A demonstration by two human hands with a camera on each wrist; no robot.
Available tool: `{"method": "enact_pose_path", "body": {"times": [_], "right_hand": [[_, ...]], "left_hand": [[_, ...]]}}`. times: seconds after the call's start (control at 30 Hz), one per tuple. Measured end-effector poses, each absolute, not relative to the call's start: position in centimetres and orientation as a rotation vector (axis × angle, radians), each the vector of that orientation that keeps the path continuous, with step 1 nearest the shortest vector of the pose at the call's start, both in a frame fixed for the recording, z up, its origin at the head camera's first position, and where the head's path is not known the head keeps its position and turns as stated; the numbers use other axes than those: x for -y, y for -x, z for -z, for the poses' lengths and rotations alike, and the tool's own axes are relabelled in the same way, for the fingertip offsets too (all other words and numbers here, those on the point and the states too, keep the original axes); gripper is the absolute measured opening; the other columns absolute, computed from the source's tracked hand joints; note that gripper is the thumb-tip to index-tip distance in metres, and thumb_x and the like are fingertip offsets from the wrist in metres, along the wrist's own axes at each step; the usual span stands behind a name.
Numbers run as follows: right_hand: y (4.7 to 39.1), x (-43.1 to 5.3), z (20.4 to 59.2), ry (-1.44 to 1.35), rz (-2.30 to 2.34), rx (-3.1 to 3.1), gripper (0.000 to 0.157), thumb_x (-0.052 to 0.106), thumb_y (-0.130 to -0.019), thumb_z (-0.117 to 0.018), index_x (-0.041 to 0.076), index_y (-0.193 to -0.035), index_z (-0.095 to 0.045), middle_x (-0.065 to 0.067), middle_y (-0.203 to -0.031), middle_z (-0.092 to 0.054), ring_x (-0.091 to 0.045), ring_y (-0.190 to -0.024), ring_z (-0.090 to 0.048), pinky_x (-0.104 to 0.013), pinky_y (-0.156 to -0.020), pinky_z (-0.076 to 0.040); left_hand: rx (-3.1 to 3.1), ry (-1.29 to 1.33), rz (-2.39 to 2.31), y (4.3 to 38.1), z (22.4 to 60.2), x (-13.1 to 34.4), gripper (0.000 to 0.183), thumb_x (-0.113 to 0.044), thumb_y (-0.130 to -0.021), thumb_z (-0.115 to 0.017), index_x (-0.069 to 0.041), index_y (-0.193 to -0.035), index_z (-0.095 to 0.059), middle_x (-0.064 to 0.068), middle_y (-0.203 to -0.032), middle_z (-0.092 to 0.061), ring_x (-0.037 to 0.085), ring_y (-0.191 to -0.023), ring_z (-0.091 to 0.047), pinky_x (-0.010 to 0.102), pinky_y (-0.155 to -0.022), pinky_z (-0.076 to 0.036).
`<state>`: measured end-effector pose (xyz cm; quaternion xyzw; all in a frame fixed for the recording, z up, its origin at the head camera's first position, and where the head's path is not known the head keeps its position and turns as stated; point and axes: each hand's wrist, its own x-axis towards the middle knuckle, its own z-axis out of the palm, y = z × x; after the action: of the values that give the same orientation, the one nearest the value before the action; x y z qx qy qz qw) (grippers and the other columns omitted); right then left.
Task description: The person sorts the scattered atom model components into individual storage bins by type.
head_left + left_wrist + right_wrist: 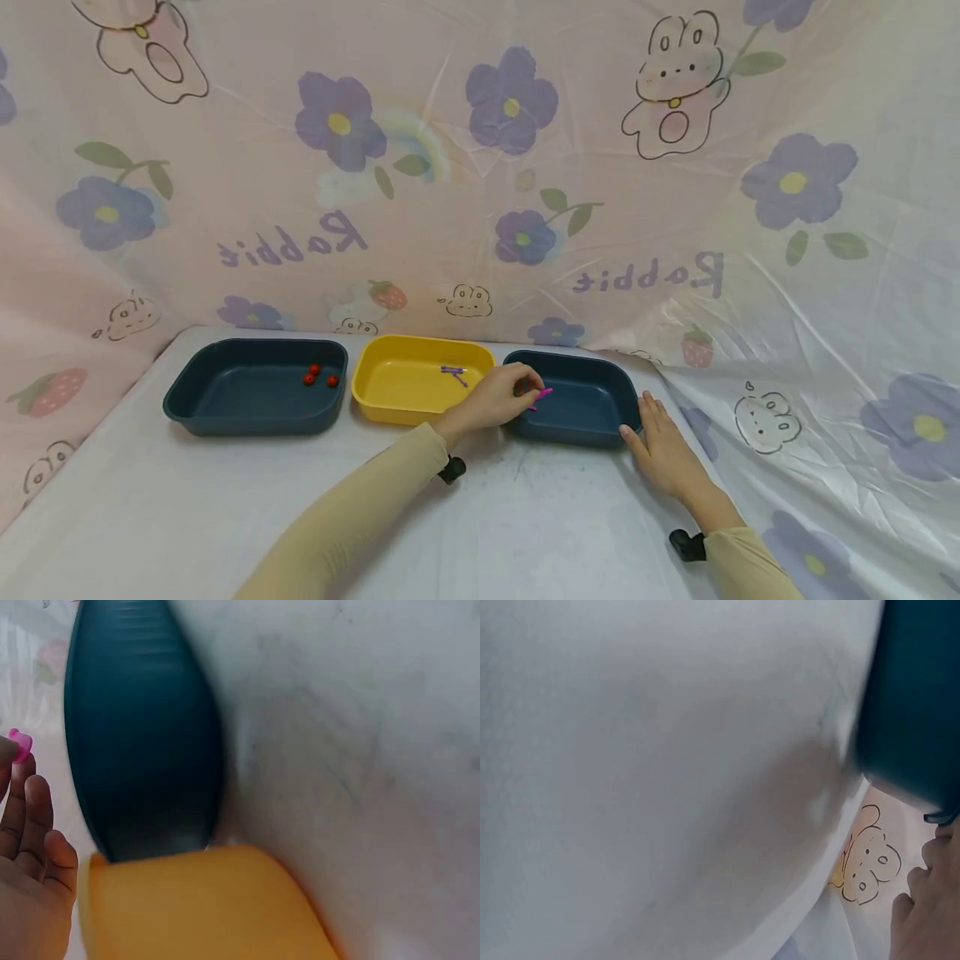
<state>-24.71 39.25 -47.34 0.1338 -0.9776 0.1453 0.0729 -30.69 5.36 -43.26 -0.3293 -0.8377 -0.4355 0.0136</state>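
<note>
Over the left end of the right dark blue tray (577, 433), my left hand (491, 396) pinches a small bright pink plastic piece (545, 392) between thumb and fingertips. In the left wrist view the pink piece (21, 745) looks rounded, and its exact kind is unclear. Another bit of pink (532, 407) shows just below the fingers; whether it belongs to the same piece I cannot tell. My right hand (666, 450) rests against the right end of that tray, fingers extended along its rim. In the right wrist view, fingertips (934, 851) touch the tray edge.
Left of it stands a yellow tray (405, 415) with several thin purple pieces (453, 371) inside. Farther left, another dark blue tray (255, 425) holds several small red balls (310, 378). A patterned cloth (420, 217) hangs behind the white table (525, 525).
</note>
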Motion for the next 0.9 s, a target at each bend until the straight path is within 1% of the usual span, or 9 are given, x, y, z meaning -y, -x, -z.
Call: {"method": "enact_pose_path", "body": {"times": [0.13,0.37,0.47,0.7,0.77,0.9], "right_hand": [[24.7,-39.2,47.2,-0.399,-0.444,2.933,0.078,0.043,-0.112,-0.043,-0.017,-0.157,-0.021,-0.036,-0.166,-0.016,-0.056,-0.153,-0.014,-0.07,-0.119,-0.021],[24.5,-39.1,47.2,-0.393,-0.448,2.938,0.078,0.043,-0.112,-0.043,-0.016,-0.158,-0.02,-0.035,-0.167,-0.015,-0.056,-0.153,-0.013,-0.07,-0.119,-0.02],[24.5,-39.0,47.2,-0.394,-0.448,2.932,0.078,0.042,-0.112,-0.044,-0.017,-0.157,-0.02,-0.035,-0.166,-0.016,-0.057,-0.152,-0.014,-0.07,-0.119,-0.021],[24.6,-38.9,47.2,-0.376,-0.438,2.94,0.078,0.044,-0.112,-0.042,-0.016,-0.158,-0.019,-0.034,-0.167,-0.015,-0.056,-0.153,-0.014,-0.07,-0.12,-0.021],[24.6,-38.9,47.3,-0.381,-0.444,2.937,0.078,0.043,-0.112,-0.043,-0.016,-0.158,-0.02,-0.036,-0.166,-0.016,-0.057,-0.153,-0.014,-0.07,-0.119,-0.021],[24.6,-38.9,47.4,-0.382,-0.447,2.932,0.078,0.043,-0.112,-0.043,-0.017,-0.157,-0.02,-0.036,-0.166,-0.016,-0.057,-0.152,-0.014,-0.07,-0.119,-0.021]], "left_hand": [[2.618,1.046,1.338,31.4,43.7,-6.6,0.007,-0.016,-0.101,-0.069,-0.015,-0.108,-0.072,-0.007,-0.092,-0.063,0.008,-0.073,-0.054,0.018,-0.064,-0.047],[2.655,1.075,1.295,32.6,44.1,-8.3,0.008,-0.016,-0.102,-0.068,-0.015,-0.108,-0.073,-0.005,-0.096,-0.065,0.009,-0.077,-0.055,0.018,-0.068,-0.049],[2.696,1.046,1.276,33.3,44.2,-8.9,0.008,-0.017,-0.102,-0.068,-0.016,-0.108,-0.073,-0.006,-0.096,-0.065,0.009,-0.075,-0.055,0.019,-0.068,-0.048],[2.787,0.98,1.278,34.6,44.2,-9.7,0.009,-0.017,-0.103,-0.067,-0.016,-0.111,-0.071,-0.005,-0.097,-0.065,0.008,-0.064,-0.06,0.019,-0.062,-0.054],[2.798,0.969,1.265,34.8,44.2,-9.9,0.009,-0.017,-0.103,-0.067,-0.016,-0.111,-0.071,-0.005,-0.097,-0.065,0.008,-0.066,-0.06,0.019,-0.064,-0.054],[2.802,0.967,1.21,35.1,44.2,-10.1,0.01,-0.018,-0.103,-0.067,-0.016,-0.111,-0.072,-0.006,-0.098,-0.065,0.008,-0.076,-0.058,0.019,-0.07,-0.051]]}}
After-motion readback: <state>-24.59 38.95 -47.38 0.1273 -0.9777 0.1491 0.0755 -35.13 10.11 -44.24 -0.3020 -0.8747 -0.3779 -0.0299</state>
